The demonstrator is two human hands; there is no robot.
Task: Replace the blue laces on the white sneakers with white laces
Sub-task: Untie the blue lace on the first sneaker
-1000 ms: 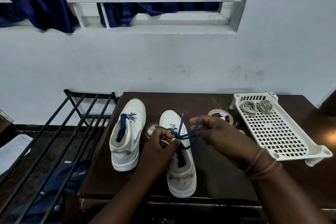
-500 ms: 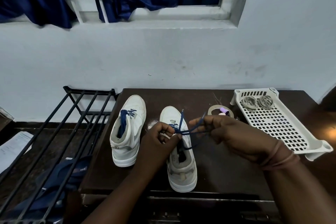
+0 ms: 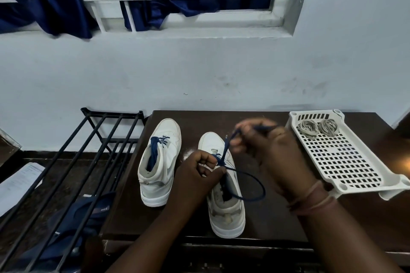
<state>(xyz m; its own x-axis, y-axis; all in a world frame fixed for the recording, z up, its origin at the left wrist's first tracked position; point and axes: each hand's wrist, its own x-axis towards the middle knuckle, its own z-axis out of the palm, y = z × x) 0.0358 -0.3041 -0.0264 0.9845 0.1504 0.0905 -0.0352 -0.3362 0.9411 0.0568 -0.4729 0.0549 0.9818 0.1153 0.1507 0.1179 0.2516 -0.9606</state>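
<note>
White sneakers point(image 3: 159, 162), two; lace coils point(image 3: 317, 127), two.

Bare tabletop point(image 3: 273, 213) between right sneaker point(image 3: 224, 206) and white tray point(image 3: 346, 162); black rack point(image 3: 93, 150) flanked table's left edge.

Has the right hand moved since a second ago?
Yes. The right hand, pinching the blue lace, has moved away from the sneaker, toward the tray and wall.
</note>
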